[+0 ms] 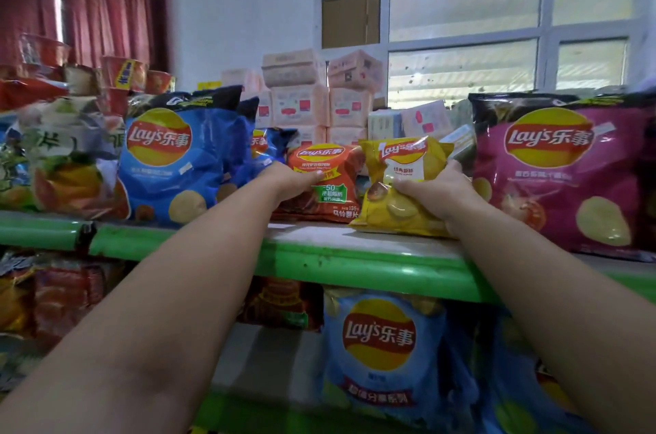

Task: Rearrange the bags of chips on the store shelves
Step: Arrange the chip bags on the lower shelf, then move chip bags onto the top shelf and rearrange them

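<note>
Top shelf (pixel 355 256): left hand (pixel 291 180) grips orange bag (pixel 333 196); right hand (pixel 435 194) grips yellow bag (pixel 401 178). Bags likely light, puffy, crushable; hold by edges, gently.

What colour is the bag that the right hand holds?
The bag in the right hand is yellow; the head view shows it.
</note>
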Demonstrator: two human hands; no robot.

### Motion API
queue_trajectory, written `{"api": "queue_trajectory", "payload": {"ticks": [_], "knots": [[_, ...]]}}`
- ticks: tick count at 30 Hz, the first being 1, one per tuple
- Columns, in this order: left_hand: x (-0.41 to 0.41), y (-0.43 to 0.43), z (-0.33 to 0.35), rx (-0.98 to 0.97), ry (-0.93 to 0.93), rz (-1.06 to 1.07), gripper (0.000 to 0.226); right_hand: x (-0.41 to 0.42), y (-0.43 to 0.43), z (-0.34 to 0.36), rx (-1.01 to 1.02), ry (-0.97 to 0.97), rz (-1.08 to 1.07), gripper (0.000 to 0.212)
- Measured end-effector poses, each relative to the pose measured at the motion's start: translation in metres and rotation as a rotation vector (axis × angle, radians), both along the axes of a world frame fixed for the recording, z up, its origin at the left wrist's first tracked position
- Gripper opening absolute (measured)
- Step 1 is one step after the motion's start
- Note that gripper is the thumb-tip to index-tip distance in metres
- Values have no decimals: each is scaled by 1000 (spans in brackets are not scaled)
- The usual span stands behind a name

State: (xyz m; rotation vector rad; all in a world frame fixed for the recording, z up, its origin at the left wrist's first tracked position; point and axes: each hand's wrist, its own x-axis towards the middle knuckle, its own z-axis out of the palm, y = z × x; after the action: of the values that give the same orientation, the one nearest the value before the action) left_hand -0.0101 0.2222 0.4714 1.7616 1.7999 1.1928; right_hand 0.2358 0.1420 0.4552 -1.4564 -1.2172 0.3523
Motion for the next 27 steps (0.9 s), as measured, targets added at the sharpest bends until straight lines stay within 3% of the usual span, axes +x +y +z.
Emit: {"api": "queue_trajectory", "payload": {"ticks": [4, 9, 16, 20, 27], "knots": [[0, 4, -4, -34, -31, -8, 92, 0, -1, -1, 96, -70, 2, 111], [3, 0, -2, -39, -266, -116, 79, -2, -6, -2, 262, -227, -112, 105], [7, -34, -5, 389, 55, 56, 74, -5, -13, -3, 408, -319, -236, 93], [1, -69, -9, 579, 72, 84, 72, -3, -14, -1, 426, -230, -210, 89], [-21, -140, -31, 603, -145, -62, 73, -6, -28, 2, 537, -4, -55, 88]]}}
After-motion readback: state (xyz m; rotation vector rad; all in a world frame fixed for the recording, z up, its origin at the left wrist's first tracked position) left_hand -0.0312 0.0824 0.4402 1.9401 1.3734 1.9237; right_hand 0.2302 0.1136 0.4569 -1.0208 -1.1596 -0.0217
